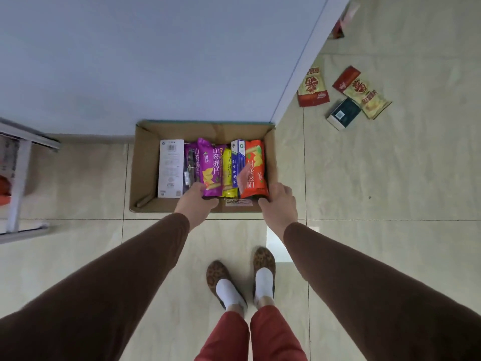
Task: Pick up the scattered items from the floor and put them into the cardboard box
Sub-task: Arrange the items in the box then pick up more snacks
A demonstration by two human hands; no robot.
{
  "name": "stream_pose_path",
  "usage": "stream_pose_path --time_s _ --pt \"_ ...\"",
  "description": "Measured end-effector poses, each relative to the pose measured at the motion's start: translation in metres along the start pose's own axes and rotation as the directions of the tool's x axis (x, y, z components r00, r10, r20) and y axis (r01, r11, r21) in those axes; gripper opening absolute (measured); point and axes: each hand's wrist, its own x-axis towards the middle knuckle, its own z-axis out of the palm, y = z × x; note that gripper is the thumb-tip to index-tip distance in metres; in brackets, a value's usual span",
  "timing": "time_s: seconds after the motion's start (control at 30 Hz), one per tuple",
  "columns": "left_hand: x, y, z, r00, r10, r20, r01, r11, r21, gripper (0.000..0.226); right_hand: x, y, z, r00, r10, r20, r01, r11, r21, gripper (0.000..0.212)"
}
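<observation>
Currently, the open brown cardboard box point(145, 162) is seen on the pale tiled floor point(390, 191), set against the light blue wall point(156, 61) at its corner. A row of packets is packed upright inside: a white flat carton with a barcode point(170, 168) at the left, purple snack bags point(208, 168), a yellow snack bag point(227, 173), a blue-and-white slim carton point(238, 157) and an orange-red snack bag point(255, 168) at the right.

The left hand point(196, 203) is held at the near end of the row, fingers curled over the bottom edge of the purple snack bags. The right hand point(279, 204) is placed at the near right corner, thumb and fingers closed on the lower end of the orange-red snack bag. Both arms are covered by brown sleeves point(117, 277).

Well apart, on the floor to the right, two red-and-yellow snack bags point(312, 87), a red flat packet point(345, 79) and a dark green small carton point(343, 113) are noted lying loose.

A white metal frame point(18, 183) is seen at the left edge. Leopard-print slippers point(217, 277) with white socks are visible below.
</observation>
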Motion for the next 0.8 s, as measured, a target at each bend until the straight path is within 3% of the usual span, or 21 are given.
stream_pose_path --time_s 0.23,0.43,0.67,0.8 --pt "-0.021 0.073 0.049 0.982 0.186 0.033 -0.188 0.961 0.202 0.047 -0.004 0.039 -0.083 0.998 -0.002 -0.058 0.005 0.999 0.041 0.048" --pt "-0.028 0.172 0.139 0.983 0.18 0.018 -0.178 0.942 0.285 0.044 0.025 0.113 -0.182 0.996 -0.018 -0.086 0.019 1.0 0.012 0.046" --pt "-0.025 0.295 0.267 0.983 0.168 0.072 -0.18 0.962 0.207 0.052 0.087 0.2 -0.304 0.997 -0.04 -0.065 0.037 0.998 -0.041 0.046" --pt "-0.011 0.35 0.306 0.978 0.189 0.089 -0.203 0.961 0.187 0.053 0.126 0.221 -0.36 0.998 -0.002 -0.069 -0.002 0.999 -0.051 0.045"
